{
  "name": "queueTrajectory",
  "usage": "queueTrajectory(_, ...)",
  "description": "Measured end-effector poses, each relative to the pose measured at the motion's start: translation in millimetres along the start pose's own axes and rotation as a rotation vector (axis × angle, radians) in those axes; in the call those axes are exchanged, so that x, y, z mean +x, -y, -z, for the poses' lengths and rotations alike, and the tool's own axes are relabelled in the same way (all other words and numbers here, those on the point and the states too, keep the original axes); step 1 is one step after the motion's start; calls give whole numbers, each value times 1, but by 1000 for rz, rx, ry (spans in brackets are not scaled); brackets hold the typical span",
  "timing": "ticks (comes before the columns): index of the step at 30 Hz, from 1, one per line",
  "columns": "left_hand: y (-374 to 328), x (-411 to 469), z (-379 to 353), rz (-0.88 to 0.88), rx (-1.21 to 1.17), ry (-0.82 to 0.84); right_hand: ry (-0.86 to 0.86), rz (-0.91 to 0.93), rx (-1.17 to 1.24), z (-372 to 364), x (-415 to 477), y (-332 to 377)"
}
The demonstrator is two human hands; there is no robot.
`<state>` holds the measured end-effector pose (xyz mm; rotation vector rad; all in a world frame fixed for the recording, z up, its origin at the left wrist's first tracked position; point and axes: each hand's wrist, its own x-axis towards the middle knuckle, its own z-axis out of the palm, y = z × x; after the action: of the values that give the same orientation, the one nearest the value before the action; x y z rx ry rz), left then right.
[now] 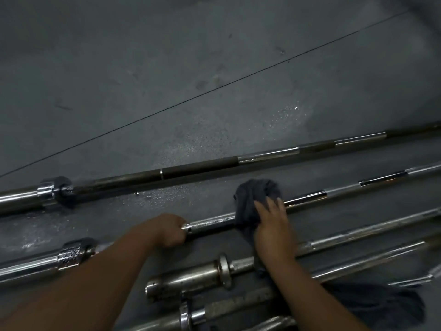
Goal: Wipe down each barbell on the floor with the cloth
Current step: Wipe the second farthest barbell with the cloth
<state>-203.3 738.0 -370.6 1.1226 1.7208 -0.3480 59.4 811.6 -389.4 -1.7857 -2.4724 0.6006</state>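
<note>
Several steel barbells lie side by side on the dark floor. My left hand (167, 231) grips the knurled shaft of the second barbell (212, 223) just left of its bare middle stretch. My right hand (272, 225) holds a dark grey cloth (253, 197) wrapped over the same shaft, fingers laid across the cloth and bar. The farthest barbell (200, 167) lies above, with a chrome collar at its left end. Nearer barbells (188, 280) pass under my right forearm.
Wet speckles (284, 118) glisten on the floor beyond the far bar and near its collar (56, 189). A thin seam line (214, 89) crosses the floor diagonally. Dark fabric (372, 306) lies over the near bars at lower right.
</note>
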Motion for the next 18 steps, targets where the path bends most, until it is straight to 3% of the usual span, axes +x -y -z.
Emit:
queueTrajectory(3, -6, -14, -45, -23, 202, -565, 100, 215, 17, -20, -29, 71)
queueTrajectory(5, -7, -14, -69, -65, 196, -748, 169, 380, 7, -30, -43, 92)
queueTrajectory(7, 0, -5, -71, -114, 248, -826, 211, 410, 17, -22, -35, 70)
queueTrajectory(10, 0, -4, -60, -80, 304, -719, 97, 197, -2, -3, -15, 3)
queueTrajectory(13, -9, 6, -30, 22, 217, -420, 4, 13, 14, 8, 0, -23)
queueTrajectory(16, -8, 18, -4, 7, 103, -100, 75, 191, -8, -8, -12, 43)
queueTrajectory(18, -4, 16, -5, 10, 146, -135, 182, 410, -10, -23, -34, 86)
